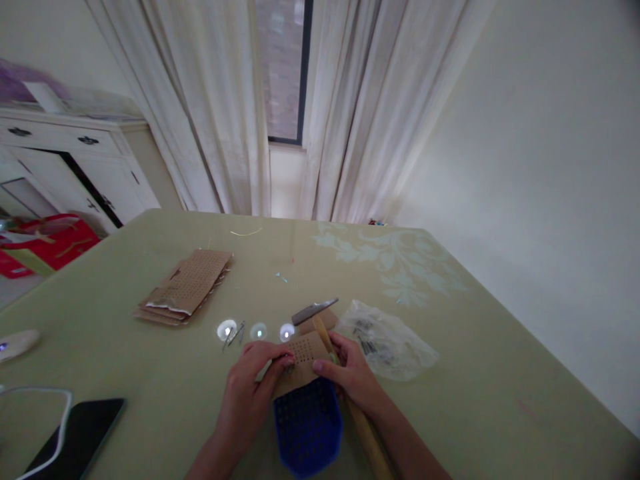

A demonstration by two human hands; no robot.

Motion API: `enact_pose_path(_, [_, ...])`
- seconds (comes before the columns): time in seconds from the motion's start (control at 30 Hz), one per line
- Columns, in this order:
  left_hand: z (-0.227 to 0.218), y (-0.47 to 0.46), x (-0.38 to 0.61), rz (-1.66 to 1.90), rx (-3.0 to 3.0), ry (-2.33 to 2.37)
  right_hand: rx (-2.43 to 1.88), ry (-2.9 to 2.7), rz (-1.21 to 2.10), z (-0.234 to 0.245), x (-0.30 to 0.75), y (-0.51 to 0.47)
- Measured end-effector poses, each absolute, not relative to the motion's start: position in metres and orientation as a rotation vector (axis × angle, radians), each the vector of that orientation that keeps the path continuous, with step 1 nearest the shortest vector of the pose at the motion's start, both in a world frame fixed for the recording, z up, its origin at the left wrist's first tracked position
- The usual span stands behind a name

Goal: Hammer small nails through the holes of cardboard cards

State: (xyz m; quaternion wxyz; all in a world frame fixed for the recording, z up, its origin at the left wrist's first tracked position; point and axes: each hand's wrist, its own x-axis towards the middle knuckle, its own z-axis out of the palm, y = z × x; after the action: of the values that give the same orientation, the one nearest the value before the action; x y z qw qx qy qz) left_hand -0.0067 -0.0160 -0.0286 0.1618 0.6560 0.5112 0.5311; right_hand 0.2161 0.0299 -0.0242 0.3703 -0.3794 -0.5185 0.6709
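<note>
A small piece of brown cardboard (304, 353) with rows of punched holes is held over a blue plastic basket (309, 427). My right hand (353, 370) grips its right edge, thumb on top and fingers behind. My left hand (253, 383) is closed in a pinch at the card's left side; whatever is between its fingertips is too small to make out. A wooden stick (369, 437) runs beneath my right hand, along the basket's right side. Just beyond the card lies a metal blade-like tool (314, 311), partly over another brown cardboard scrap (320, 323).
A clear plastic bag (395, 347) with small dark metal pieces lies right. Several thin metal pieces (234, 333) lie left of the card. Farther left are stacked perforated cardboard sheets (193, 283), a black tablet-like device (83, 433), a white cable (65, 420) and a white mouse-like object (19, 345).
</note>
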Motion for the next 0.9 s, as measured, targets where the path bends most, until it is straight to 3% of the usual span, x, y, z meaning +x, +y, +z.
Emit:
enact_pose_path(0.43, [-0.029,-0.015,-0.007,1.494,1.950,1.416,-0.958,-1.323,1.729,-0.027,0.216,0.029])
enact_pose_path(0.67, [-0.024,-0.014,-0.006,1.495,2.061,1.328,-1.150,-1.385,1.539,-0.029,0.223,0.033])
enact_pose_path(0.9, [-0.021,-0.013,-0.004,1.491,2.047,1.350,-1.296,-1.713,1.316,0.052,0.248,-0.001])
